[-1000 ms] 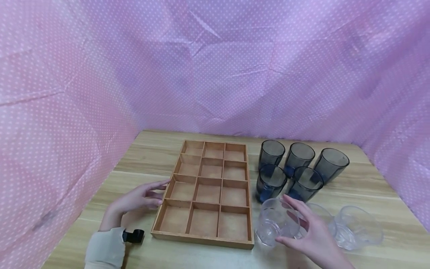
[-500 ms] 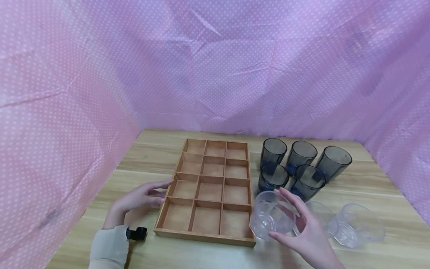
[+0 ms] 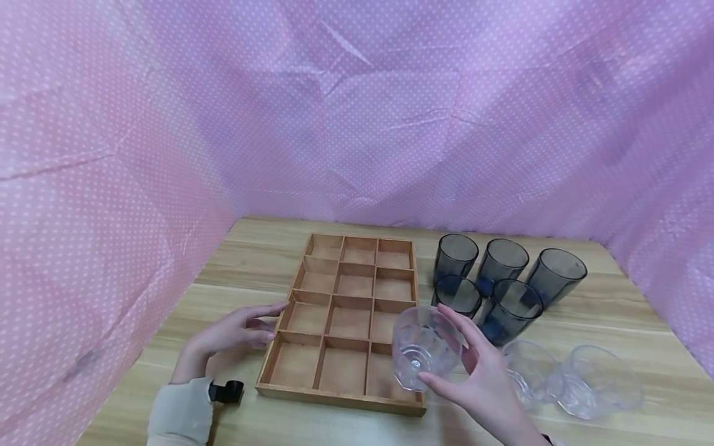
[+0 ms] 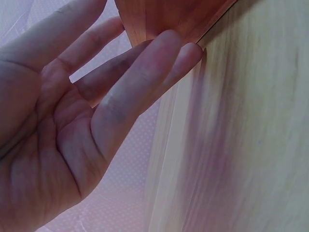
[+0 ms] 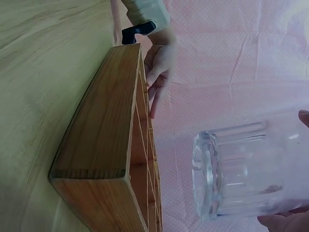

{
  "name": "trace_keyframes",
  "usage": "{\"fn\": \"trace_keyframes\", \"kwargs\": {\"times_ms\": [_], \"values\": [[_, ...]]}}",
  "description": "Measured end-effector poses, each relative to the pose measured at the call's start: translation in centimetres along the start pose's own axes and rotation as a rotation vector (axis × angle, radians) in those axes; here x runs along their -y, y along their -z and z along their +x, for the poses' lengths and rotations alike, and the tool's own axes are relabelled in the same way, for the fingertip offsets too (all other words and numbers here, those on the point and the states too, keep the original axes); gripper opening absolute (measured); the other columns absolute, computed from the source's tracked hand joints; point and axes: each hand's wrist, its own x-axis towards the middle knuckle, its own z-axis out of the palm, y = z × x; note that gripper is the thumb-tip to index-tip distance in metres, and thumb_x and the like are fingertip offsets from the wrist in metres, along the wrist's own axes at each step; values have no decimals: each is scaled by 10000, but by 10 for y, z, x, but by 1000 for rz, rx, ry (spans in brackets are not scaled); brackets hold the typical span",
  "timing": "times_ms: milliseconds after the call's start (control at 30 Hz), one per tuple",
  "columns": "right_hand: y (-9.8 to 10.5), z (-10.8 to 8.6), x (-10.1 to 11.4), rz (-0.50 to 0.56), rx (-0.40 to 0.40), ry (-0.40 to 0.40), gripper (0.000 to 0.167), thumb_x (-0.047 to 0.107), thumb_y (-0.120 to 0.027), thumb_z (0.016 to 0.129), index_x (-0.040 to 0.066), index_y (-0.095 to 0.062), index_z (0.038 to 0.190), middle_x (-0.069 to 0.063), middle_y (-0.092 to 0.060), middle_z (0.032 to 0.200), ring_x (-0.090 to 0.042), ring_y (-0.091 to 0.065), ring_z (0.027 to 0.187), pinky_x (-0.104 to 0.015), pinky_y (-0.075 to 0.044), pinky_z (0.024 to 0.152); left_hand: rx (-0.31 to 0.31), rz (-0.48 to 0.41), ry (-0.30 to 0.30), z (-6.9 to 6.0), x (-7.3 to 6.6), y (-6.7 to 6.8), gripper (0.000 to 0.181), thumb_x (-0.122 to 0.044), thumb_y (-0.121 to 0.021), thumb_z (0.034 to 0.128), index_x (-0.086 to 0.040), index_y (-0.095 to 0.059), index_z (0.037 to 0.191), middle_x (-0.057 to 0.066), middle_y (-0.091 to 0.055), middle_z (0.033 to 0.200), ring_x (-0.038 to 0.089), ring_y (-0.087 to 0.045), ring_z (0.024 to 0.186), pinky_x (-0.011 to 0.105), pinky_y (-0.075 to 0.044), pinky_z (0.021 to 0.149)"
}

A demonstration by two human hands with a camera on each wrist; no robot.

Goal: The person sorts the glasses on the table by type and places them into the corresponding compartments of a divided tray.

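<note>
My right hand [image 3: 482,378] grips a clear plastic-looking cup [image 3: 426,347] between thumb and fingers, above the near right compartment of a wooden divided tray [image 3: 340,399]. In the right wrist view the cup [image 5: 241,169] hangs apart from the tray [image 5: 96,111], its thick base facing the tray. Against the tray's left side my left hand [image 3: 237,331] rests with its fingers extended. The left wrist view has those fingertips [image 4: 166,46] touching the tray's wall [image 4: 164,19]. No cups stand in the tray's visible compartments.
Several dark smoky glasses [image 3: 504,266] stand together right of the tray. Two more clear cups [image 3: 530,371] are at the near right, behind my right hand. Pink dotted cloth [image 3: 357,124] surrounds the wooden table [image 3: 240,266].
My right hand has lifted the clear cup and carried it left, from beside the other clear cups to over the tray's near right corner. The left hand stays at the tray's side.
</note>
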Motion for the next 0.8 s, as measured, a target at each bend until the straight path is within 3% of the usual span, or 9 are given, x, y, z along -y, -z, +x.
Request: {"fn": "trace_keyframes", "kwargs": {"times_ms": [133,300,533,800], "values": [[-6,3,2,-47,-17,-81,864,-47,-862,632,67,-470,1394,43,-530,1356,23,-534,1216,-94,-422,1022,3,-1,5,0,-1,0,650,-158,-596,959,-15,-282,1511,349,-216,1534,510,-454,1254,301,-580,898],[-12,7,3,-38,-23,-152,837,-9,-873,632,52,-486,1371,-84,-522,1370,61,-506,1204,-62,-402,1020,4,5,13,-1,-2,0,653,-158,-596,958,-5,-280,1508,390,-229,1505,482,-497,1216,300,-582,892],[-20,16,4,-12,-40,-143,812,-14,-881,615,46,-513,1336,-143,-562,1341,28,-533,1184,-54,-413,1006,4,9,23,1,-5,2,650,-169,-600,957,-9,-290,1506,369,-247,1512,487,-485,1233,297,-580,896],[-27,29,7,-25,-45,-149,835,31,-909,586,70,-523,1325,-115,-575,1321,-72,-573,1134,-87,-466,968,0,-3,72,-2,-8,2,667,-188,-601,957,-35,-274,1518,387,-230,1506,458,-509,1211,304,-593,861]]}}
